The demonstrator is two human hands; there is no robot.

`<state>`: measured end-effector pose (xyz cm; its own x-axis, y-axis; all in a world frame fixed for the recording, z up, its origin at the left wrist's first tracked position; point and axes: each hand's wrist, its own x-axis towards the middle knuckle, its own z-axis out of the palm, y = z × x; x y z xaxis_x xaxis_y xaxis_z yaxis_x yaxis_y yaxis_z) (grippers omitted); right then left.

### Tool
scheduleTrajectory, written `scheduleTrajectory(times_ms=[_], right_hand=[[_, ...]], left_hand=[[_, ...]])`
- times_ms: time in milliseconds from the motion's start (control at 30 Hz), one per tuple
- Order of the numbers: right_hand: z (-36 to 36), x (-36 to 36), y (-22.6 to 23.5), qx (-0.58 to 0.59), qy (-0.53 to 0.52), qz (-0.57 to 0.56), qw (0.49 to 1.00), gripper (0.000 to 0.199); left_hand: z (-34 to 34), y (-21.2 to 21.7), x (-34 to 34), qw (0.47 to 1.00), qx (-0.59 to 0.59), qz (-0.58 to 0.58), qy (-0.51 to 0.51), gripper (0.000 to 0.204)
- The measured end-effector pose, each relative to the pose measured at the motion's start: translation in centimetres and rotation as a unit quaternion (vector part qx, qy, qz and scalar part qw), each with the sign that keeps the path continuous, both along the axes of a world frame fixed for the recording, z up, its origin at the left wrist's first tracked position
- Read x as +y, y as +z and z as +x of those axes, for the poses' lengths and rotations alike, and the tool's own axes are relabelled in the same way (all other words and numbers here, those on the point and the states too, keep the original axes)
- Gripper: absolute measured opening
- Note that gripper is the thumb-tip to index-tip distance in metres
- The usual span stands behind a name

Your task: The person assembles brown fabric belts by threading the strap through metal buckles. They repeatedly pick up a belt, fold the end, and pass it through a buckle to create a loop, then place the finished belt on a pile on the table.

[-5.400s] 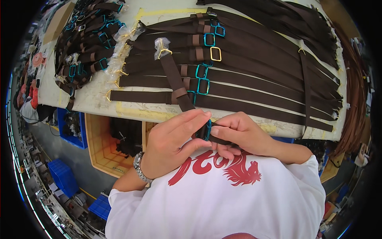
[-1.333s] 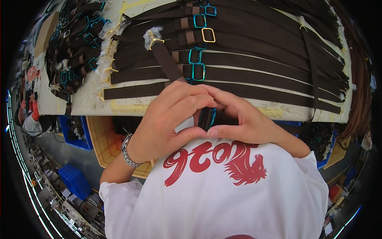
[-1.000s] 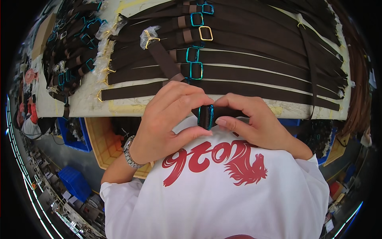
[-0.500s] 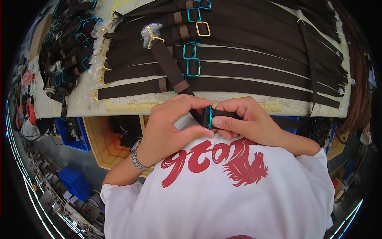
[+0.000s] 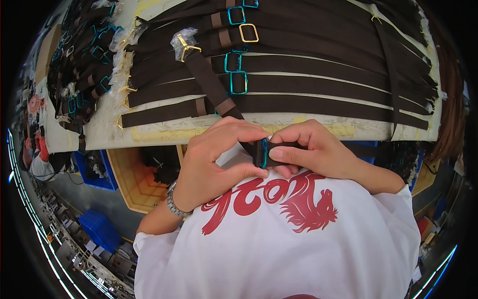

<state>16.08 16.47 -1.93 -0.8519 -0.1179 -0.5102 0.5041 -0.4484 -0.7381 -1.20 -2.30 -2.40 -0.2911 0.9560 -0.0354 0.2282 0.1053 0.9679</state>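
Note:
A dark brown webbing strap (image 5: 211,82) runs down from the table to my hands, its far end carrying a gold triangular ring (image 5: 189,48) partly wrapped in clear plastic. Near the table's front edge, my left hand (image 5: 201,157) grips a shiny blue-green slide buckle (image 5: 263,153) between thumb and forefinger. The strap passes through this buckle. Just to the right, my right hand (image 5: 318,149) pinches the strap between thumb and fingers, close against the buckle. Part of the strap beyond is hidden by the right fingers.
Several similar straps lie side by side across the pale table (image 5: 164,133), with blue-green buckles and one gold buckle (image 5: 249,33). A heap of straps (image 5: 82,82) sits at the left. Below the edge stand a yellow crate (image 5: 129,174) and a blue crate (image 5: 94,169).
The buckle has turned slightly, so its face shows more. My right thumb has shifted a little to the right along the strap. Both hands keep their grip.

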Motion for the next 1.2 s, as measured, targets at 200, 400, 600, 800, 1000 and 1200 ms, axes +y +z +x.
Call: scheduleTrajectory(times_ms=[200, 400, 600, 800, 1000, 1200], right_hand=[[-0.4, -0.2, -0.2, -0.011, 0.021, 0.019, 1.000, 0.022], [-0.3, 0.5, -0.4, -0.016, 0.031, -0.018, 0.999, 0.024], [0.0, 0.1, -0.5, -0.007, 0.050, -0.017, 0.999, 0.024], [0.5, -0.1, -1.0, 0.038, -0.036, -0.025, 0.998, 0.022], [1.1, 0.3, -1.0, 0.172, -0.043, 0.137, 0.975, 0.017], [0.7, 2.2, 0.6, 0.314, -0.056, 0.461, 0.828, 0.030]], left_hand=[[-0.7, 0.5, 0.4, 0.996, 0.082, 0.015, -0.031, 0.053], [-0.6, 1.7, 0.1, 0.992, 0.124, 0.006, -0.034, 0.054], [0.4, 2.2, 0.5, 0.985, 0.159, -0.001, -0.062, 0.057], [0.6, 2.9, 1.2, 0.993, 0.112, -0.037, 0.000, 0.062], [1.7, 3.9, 1.1, 0.968, 0.248, -0.013, 0.025, 0.037], [3.8, 4.3, 2.3, 0.901, 0.422, 0.097, 0.042, 0.028]])
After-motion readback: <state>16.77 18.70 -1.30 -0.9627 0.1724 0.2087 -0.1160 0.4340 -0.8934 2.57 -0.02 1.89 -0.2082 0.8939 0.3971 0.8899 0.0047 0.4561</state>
